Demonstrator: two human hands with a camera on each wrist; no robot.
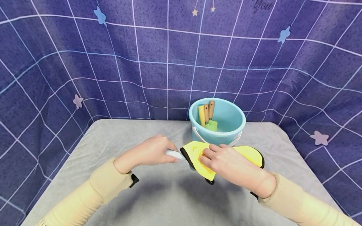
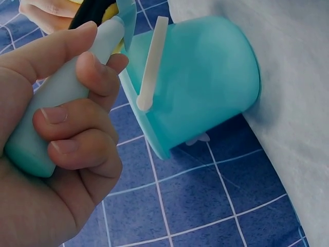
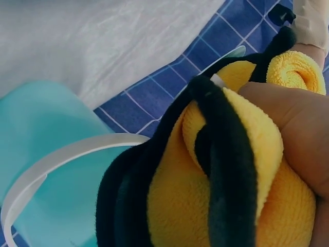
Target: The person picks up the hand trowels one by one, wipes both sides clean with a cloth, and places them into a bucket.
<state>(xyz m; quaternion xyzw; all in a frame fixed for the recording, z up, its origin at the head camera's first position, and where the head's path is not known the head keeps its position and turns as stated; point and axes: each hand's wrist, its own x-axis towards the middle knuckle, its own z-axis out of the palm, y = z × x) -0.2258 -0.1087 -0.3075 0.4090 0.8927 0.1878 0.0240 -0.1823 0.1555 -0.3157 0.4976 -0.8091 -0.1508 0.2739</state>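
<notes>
My left hand (image 1: 155, 152) grips the pale blue handle (image 2: 59, 100) of a small tool, with fingers curled round it. The tool's thin blue blade (image 2: 128, 23) is mostly covered, so its full shape cannot be made out. A yellow cloth (image 1: 198, 152) with black edging drapes over the blade end. My right hand (image 1: 226, 161) holds this cloth bunched against the tool, its fingers bent over the top. In the right wrist view, folds of the cloth (image 3: 177, 200) hide most of the fingers. Both hands are above the table, in front of the bucket.
A light blue bucket (image 1: 217, 133) with a white handle (image 1: 199, 135) stands at the table's back, right of centre. Inside lean a yellow-handled tool (image 1: 201, 114) and wooden-handled tools (image 1: 211, 110) with green heads. Grey cloth covers the table (image 1: 113, 135); a blue gridded curtain (image 1: 150, 75) hangs behind.
</notes>
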